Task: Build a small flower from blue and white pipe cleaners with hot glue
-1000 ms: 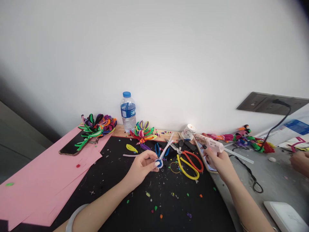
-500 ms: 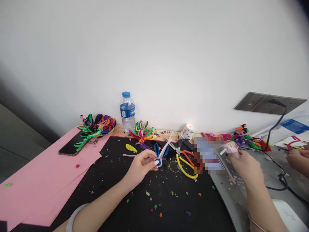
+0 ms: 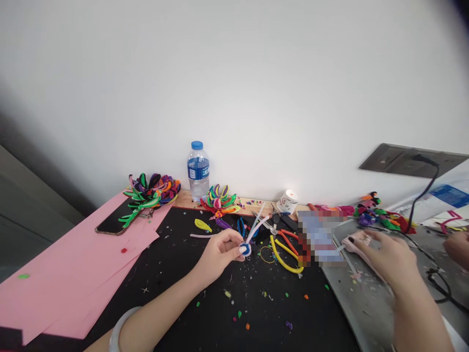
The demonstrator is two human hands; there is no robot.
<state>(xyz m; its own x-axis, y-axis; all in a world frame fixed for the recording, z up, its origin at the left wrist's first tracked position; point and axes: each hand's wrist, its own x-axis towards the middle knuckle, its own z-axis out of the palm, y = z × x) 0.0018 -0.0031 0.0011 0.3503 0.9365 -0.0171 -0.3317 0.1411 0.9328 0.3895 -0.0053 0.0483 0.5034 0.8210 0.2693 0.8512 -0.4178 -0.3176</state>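
Note:
Between thumb and fingertips, my left hand (image 3: 224,256) pinches a small round pipe-cleaner piece (image 3: 245,249), blue inside a whitish rim, with two pale stems pointing up. On the right, my right hand (image 3: 392,259) has its fingers around a pale pink glue gun (image 3: 358,243) lying low over the grey surface; a glue stick pokes out of its left end. Blue pipe-cleaner loops (image 3: 241,227) lie just behind my left hand, partly hidden. Pliers with yellow handles (image 3: 285,258) rest to its right, and red-handled ones (image 3: 288,242) lie against them.
A water bottle (image 3: 198,171) stands by the wall near pipe-cleaner bundles (image 3: 219,200). A phone (image 3: 115,219) lies on pink sheets (image 3: 84,274). A paper cup (image 3: 287,202) sits at the back. A black cord (image 3: 415,200) hangs from the socket. Another person's hand (image 3: 457,248) is at far right.
My right hand has lowered the glue gun towards the grey surface and turned it. My left hand keeps its pinch on the round piece. The whole view has shifted slightly.

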